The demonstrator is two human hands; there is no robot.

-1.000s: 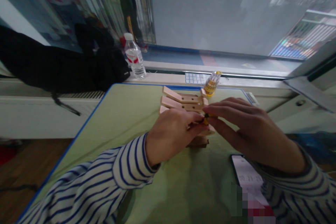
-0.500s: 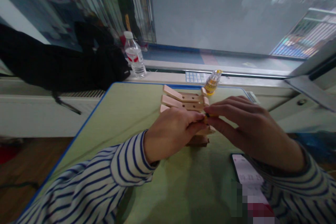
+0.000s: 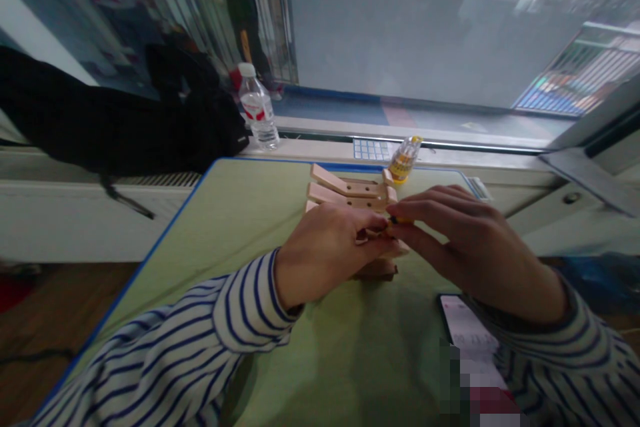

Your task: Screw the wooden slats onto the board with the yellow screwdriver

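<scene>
A small wooden assembly (image 3: 345,197) of pale, angled strips with drilled holes and short upright end pieces stands on the table. Over its near half lies my left hand (image 3: 327,247), thumb and forefinger closed on the wood at the right end. My right hand (image 3: 465,240) comes in from the right, its thumb and fingertips pinching a small yellow-and-black piece (image 3: 401,219) against that same end. The fingers cover most of this piece, so its kind does not show. The two hands' fingertips nearly meet there.
A phone (image 3: 467,327) lies on the green table (image 3: 240,220), partly under my right forearm. A small yellow-capped bottle (image 3: 404,159) stands beyond the assembly. On the window sill are a water bottle (image 3: 259,110) and a black bag or garment (image 3: 150,120).
My left thumb and forefinger have parted slightly, leaving a small gap between them. My right hand has shifted a little to the left, still pinching the yellow-and-black piece.
</scene>
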